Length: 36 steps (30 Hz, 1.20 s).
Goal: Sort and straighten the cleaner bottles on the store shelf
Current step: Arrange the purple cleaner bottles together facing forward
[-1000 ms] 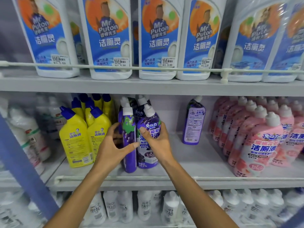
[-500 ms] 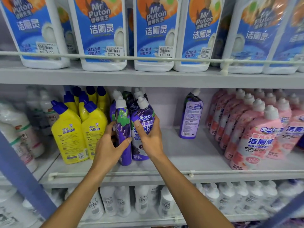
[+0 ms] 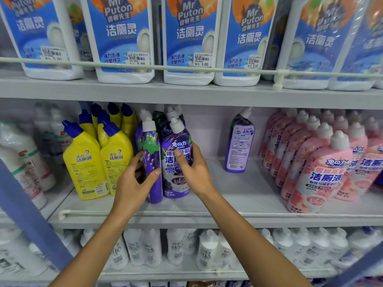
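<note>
— What is held, and where?
— On the middle shelf [image 3: 238, 195], just beside the yellow bottles [image 3: 83, 162]. The left hand [image 3: 134, 183] grips the sideways purple bottle [image 3: 152, 154]; the right hand [image 3: 195, 172] grips the front-facing purple bottle [image 3: 176, 148].

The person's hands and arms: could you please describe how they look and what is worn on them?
Both the left hand and right hand are bare, without gloves, rings or a watch. The left forearm and right forearm are bare too, with no sleeve in view.
</note>
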Available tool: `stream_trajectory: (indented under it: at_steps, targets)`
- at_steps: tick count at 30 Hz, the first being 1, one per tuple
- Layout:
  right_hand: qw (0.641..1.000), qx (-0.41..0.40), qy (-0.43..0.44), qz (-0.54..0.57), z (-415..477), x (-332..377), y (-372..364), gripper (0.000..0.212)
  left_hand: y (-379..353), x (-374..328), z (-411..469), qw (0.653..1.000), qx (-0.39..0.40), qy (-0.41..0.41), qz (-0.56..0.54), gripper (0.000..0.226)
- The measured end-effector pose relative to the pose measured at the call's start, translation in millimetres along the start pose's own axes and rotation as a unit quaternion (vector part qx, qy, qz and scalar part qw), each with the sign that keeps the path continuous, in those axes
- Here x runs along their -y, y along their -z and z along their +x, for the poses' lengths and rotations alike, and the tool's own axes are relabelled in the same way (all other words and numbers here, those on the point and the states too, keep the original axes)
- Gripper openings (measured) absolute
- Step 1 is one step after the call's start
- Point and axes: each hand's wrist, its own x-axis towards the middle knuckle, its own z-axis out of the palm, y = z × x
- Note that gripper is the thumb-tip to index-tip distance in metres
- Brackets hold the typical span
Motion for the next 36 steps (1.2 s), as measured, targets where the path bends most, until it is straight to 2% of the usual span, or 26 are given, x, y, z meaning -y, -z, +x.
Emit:
stream_trajectory:
  at_steps: [4, 6, 8, 11, 12, 14, 16, 18, 20, 22, 25, 27, 29, 31, 36]
  targets:
    - [0.999, 0.032, -0.026, 0.017, -2, 2, 19, 0.042, -1, -5, -7, 0.999, 0.006, 0.001, -0.049, 0.051]
    - [1.0, 0.019, -0.023, 0.006, -1, 2, 36, 0.048, -2, -7, -11, 0.998, -0.006, 0.007, -0.057, 0.044]
    - [0.999, -0.032, -0.009, 0.008, 6, 3, 59, 0.055, -2, -9, -12, 0.998, -0.027, 0.012, -0.062, 0.04]
    - [0.986, -0.165, 0.027, 0.004, 25, 15, 107, 0.034, -4, -14, -8, 0.997, -0.06, 0.002, -0.055, 0.045]
    - [0.974, -0.223, 0.039, -0.009, 34, 19, 124, 0.034, -5, -16, -6, 0.997, -0.065, -0.005, -0.049, 0.048]
    - [0.954, -0.292, 0.061, -0.041, 55, 16, 153, 0.049, -9, -20, -2, 0.997, -0.065, -0.015, -0.036, 0.049]
    - [0.96, -0.268, 0.045, -0.065, 75, 9, 166, 0.066, -13, -22, 0, 0.997, -0.075, -0.019, -0.014, 0.05]
    - [0.974, -0.202, 0.001, -0.107, 92, 0, 171, 0.074, -16, -23, 2, 0.996, -0.089, -0.019, 0.013, 0.052]
    - [0.97, -0.173, -0.014, -0.168, 100, -8, 174, 0.061, -17, -23, 3, 0.995, -0.095, -0.017, 0.033, 0.053]
    - [0.959, -0.188, 0.002, -0.215, 103, -15, 175, 0.048, -18, -24, 3, 0.994, -0.098, -0.016, 0.049, 0.054]
    - [0.95, -0.18, -0.004, -0.254, 107, -16, 173, 0.053, -20, -26, 2, 0.991, -0.106, -0.012, 0.076, 0.048]
    - [0.959, -0.164, -0.013, -0.232, 111, -17, 170, 0.049, -20, -28, 0, 0.99, -0.105, -0.009, 0.091, 0.046]
    - [0.976, -0.146, -0.021, -0.162, 114, -19, 168, 0.039, -21, -29, -1, 0.99, -0.107, -0.003, 0.096, 0.045]
    - [0.985, -0.128, -0.031, -0.109, 115, -20, 169, 0.039, -22, -31, -1, 0.989, -0.111, 0.0, 0.098, 0.045]
    - [0.991, -0.118, -0.023, -0.065, 113, -28, 166, 0.033, -22, -33, 0, 0.987, -0.119, 0.003, 0.104, 0.045]
